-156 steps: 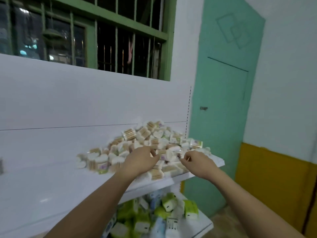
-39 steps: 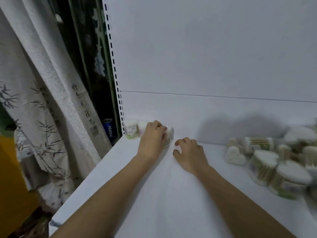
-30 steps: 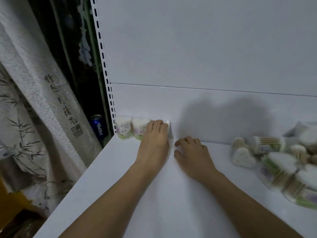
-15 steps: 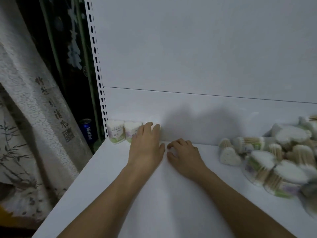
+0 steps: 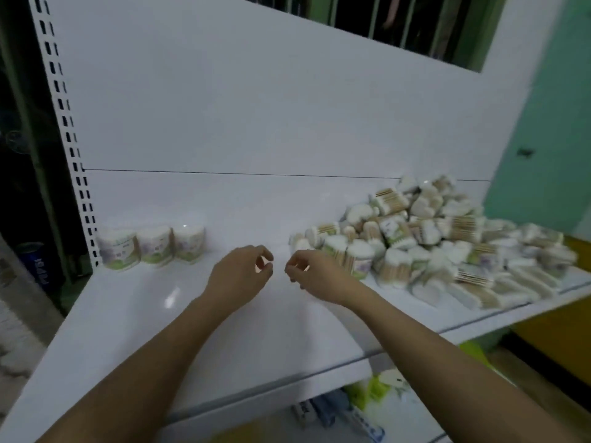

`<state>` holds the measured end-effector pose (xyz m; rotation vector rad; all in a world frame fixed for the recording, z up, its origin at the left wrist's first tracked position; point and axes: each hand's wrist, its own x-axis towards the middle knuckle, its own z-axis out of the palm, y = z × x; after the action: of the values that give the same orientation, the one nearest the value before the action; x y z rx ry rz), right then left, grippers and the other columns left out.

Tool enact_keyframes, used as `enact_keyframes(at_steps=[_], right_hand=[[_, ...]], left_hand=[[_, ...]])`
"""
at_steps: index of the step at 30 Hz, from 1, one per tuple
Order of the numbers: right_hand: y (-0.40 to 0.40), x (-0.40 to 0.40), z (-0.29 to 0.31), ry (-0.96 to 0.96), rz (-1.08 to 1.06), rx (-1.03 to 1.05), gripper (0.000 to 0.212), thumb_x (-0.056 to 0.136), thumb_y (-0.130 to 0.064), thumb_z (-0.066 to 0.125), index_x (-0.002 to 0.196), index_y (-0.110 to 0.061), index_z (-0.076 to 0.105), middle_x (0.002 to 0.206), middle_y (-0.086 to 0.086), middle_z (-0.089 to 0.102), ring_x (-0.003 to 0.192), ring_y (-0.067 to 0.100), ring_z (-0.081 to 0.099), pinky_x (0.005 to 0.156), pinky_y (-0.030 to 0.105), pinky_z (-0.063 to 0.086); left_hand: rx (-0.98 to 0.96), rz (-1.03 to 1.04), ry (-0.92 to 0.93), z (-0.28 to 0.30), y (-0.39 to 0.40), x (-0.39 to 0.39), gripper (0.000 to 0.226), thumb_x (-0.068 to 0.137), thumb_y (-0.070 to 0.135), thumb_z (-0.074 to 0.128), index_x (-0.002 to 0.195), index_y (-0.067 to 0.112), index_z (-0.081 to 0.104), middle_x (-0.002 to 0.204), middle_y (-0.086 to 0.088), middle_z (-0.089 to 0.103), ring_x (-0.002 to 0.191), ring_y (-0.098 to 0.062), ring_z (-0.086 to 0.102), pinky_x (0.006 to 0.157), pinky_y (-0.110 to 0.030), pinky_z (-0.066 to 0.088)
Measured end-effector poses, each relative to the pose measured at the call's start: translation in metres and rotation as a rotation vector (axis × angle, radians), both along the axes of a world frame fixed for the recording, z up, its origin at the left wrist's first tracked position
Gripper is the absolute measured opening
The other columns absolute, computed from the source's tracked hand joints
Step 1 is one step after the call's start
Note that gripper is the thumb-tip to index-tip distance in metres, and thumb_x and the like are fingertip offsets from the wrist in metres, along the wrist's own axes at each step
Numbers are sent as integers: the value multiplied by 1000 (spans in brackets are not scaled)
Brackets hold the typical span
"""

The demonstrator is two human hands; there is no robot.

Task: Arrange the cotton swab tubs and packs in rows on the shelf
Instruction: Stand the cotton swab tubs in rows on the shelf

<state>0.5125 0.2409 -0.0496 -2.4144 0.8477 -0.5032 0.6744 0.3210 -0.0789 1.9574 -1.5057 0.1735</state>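
Three tubs (image 5: 150, 246) stand upright in a row at the back left corner of the shelf (image 5: 198, 340), touching one another and set against the back panel (image 5: 243, 123). A heap of tubs and packs (image 5: 428, 238) covers the right end of the shelf, from the back panel out to the front edge. Between row and heap, both hands hover above the shelf's middle: left hand (image 5: 240, 276) nearer the row, right hand (image 5: 315, 276) just beside the heap. A can (image 5: 38, 263) stands beyond the left edge. More packs (image 5: 377, 398) lie on a lower shelf beneath the front edge.

Head camera looks forward and down (close) onto the shelf (image 5: 256, 330).
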Motion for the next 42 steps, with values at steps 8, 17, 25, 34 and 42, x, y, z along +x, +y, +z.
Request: enact_keyframes(at_steps=[8,17,25,34,42], right_hand=[[-30,-134,44,8,-196,-60,23,97,-28,55,81,-15,63,83,11,66,74,27,62,69,43,51],[-106,-219,34,-107,-306,-110,20,95,-24,54,85,-10,64,82,6,68,79,27,64,65,34,48],[-139,-230,28,-154,-173,-89,14,95,-22,56,85,-17,64,83,-1,65,73,15,61,64,28,47],[-127,-197,36,-366,-5,437,37,101,-43,48,109,-7,54,91,18,67,57,29,69,55,37,59],[-101,-149,37,-517,319,991,34,100,-39,53,117,-11,61,110,14,69,82,27,71,69,39,59]], left_hand=[[-72,-294,292,43,-34,-105,14,86,16,63,92,28,67,85,11,64,73,-4,60,63,-10,45],[-24,-177,161,37,-115,-204,30,85,25,63,114,19,62,109,0,63,98,-20,60,84,-35,51],[-52,-29,67,22,-146,-226,33,88,28,62,121,22,62,107,-1,67,94,-19,62,78,-30,48],[-537,-155,-224,31,-94,-206,36,83,18,65,118,8,64,114,-5,63,102,-23,58,78,-41,56],[-560,-93,-220,28,-52,-190,44,77,-4,70,110,19,53,114,7,52,105,-19,56,80,-41,54]])
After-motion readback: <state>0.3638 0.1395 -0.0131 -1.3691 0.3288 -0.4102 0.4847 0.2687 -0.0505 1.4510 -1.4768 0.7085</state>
